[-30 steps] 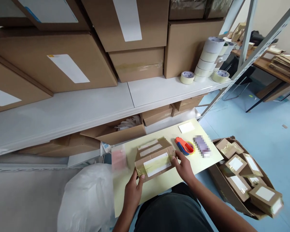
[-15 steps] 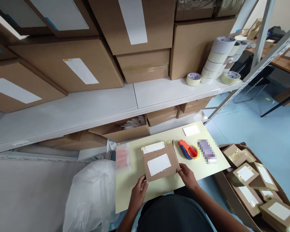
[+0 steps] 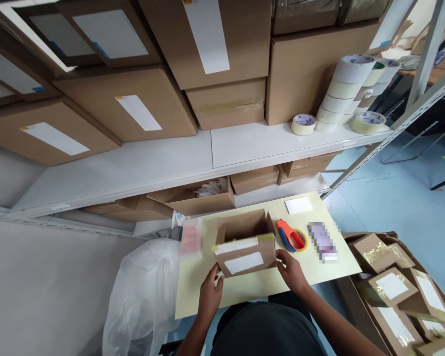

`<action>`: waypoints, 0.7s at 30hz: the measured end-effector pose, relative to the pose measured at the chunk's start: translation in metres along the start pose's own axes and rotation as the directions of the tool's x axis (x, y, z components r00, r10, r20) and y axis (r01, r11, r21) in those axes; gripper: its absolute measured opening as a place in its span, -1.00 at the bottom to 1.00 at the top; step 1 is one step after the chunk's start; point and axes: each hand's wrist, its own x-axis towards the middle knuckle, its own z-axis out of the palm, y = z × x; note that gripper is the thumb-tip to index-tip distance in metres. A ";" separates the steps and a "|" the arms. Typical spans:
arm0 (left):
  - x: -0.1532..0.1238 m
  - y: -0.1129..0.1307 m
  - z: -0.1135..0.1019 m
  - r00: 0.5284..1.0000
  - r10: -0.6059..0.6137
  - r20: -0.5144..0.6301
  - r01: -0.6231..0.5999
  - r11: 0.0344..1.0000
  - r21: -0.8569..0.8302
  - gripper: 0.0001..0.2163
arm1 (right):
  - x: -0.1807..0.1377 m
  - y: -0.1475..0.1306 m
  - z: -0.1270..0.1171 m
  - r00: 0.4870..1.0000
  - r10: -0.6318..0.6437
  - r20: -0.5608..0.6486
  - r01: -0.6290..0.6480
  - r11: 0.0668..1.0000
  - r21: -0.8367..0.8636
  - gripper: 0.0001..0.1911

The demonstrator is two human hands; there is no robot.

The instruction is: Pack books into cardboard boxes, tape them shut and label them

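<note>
A small brown cardboard box point(image 3: 244, 244) with white labels and a tape strip stands on a pale yellow board point(image 3: 259, 287) over my lap. My left hand point(image 3: 209, 292) grips its near left corner. At the near right corner, my right hand point(image 3: 291, 268) holds the box's side with curled fingers. The box is tipped with its labelled face toward me. Just right of it lies an orange and blue tape dispenser point(image 3: 291, 236).
A pink packet point(image 3: 191, 236) and a white label point(image 3: 298, 204) lie on the board. A white plastic bag point(image 3: 141, 296) sits left; a carton of small labelled boxes point(image 3: 400, 287) right. White shelves point(image 3: 170, 163) ahead hold big cartons and tape rolls point(image 3: 341, 89).
The box lay flat half a second ago; both hands have since tipped it up so the labelled face points at me. The view shifted slightly left.
</note>
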 end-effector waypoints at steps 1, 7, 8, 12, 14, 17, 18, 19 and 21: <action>-0.001 -0.004 0.002 1.000 -0.023 -0.002 0.023 1.000 -0.003 -0.52 | -0.001 0.002 -0.002 1.000 0.019 0.023 -0.019 1.000 -0.003 -0.66; -0.002 -0.017 0.003 0.998 -0.002 0.067 0.012 0.988 -0.151 -0.44 | -0.005 0.007 -0.009 0.993 0.037 0.111 -0.036 0.999 -0.013 -0.72; -0.001 -0.017 0.001 0.998 -0.009 0.068 0.020 0.987 -0.159 -0.42 | -0.006 0.007 -0.010 0.993 0.039 0.114 -0.037 0.999 -0.017 -0.71; 0.006 -0.013 -0.008 0.994 -0.087 0.063 0.098 0.976 -0.195 -0.34 | -0.004 0.006 -0.013 0.991 0.048 0.127 -0.040 0.997 -0.069 -0.71; 0.011 -0.008 -0.013 0.987 -0.139 0.082 0.155 0.954 -0.258 -0.30 | -0.002 0.008 -0.015 0.992 0.052 0.117 -0.043 0.996 -0.074 -0.70; 0.015 0.002 -0.019 0.986 -0.154 0.056 0.164 0.937 -0.308 -0.30 | 0.001 0.013 -0.016 0.994 0.052 0.097 -0.047 0.998 -0.052 -0.66; 0.015 0.007 -0.021 0.990 -0.138 0.032 0.142 0.944 -0.298 -0.33 | 0.003 0.014 -0.016 0.994 0.051 0.093 -0.047 0.998 -0.044 -0.64; 0.014 0.012 -0.021 0.994 -0.113 0.012 0.112 0.954 -0.278 -0.36 | 0.004 0.015 -0.017 0.995 0.052 0.090 -0.049 0.998 -0.036 -0.63; 0.012 0.022 -0.020 0.999 -0.052 -0.011 0.048 0.974 -0.222 -0.39 | 0.005 0.017 -0.017 0.995 0.055 0.081 -0.053 0.998 -0.023 -0.62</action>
